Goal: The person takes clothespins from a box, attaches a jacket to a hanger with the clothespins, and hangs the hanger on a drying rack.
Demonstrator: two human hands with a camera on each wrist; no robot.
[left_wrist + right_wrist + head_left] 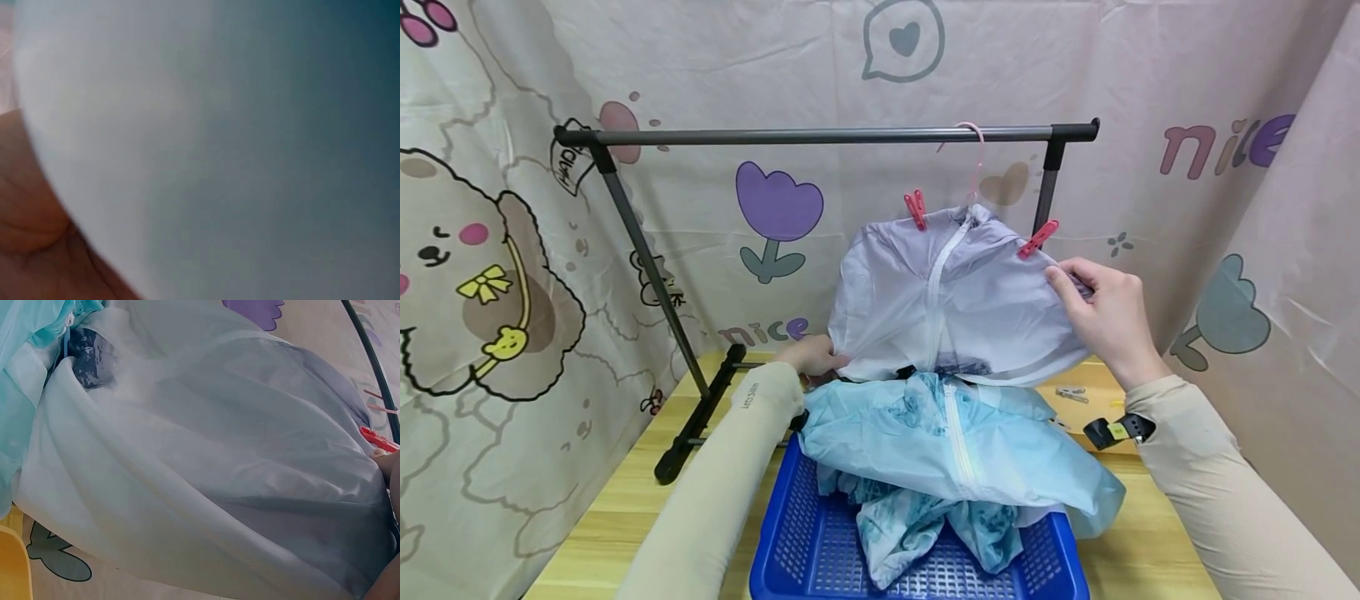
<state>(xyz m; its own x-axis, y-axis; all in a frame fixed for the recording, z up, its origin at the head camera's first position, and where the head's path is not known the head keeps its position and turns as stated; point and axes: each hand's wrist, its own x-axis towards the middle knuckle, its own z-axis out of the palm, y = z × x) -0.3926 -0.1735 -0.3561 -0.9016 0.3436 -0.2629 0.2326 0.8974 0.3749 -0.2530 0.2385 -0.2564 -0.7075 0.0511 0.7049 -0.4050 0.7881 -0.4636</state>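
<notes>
A lavender zip-up jacket hangs from a pink hanger. Red clothespins grip its shoulders, one per side. My right hand pinches the jacket's right edge, just outside the right-hand clothespin; from the right wrist, its fabric spreads wide. Down at the lower left edge, my left hand holds the fabric, its fingertips partly hidden. Blurred pale fabric fills most of the left wrist view. Light blue fabric with a white zip lies below the lavender part.
A dark metal rack carries the hanger near its right end. Under the blue fabric stands a blue basket with patterned blue cloth inside. Behind my right wrist, a yellow tray holds a grey clothespin. Printed curtains surround the wooden table.
</notes>
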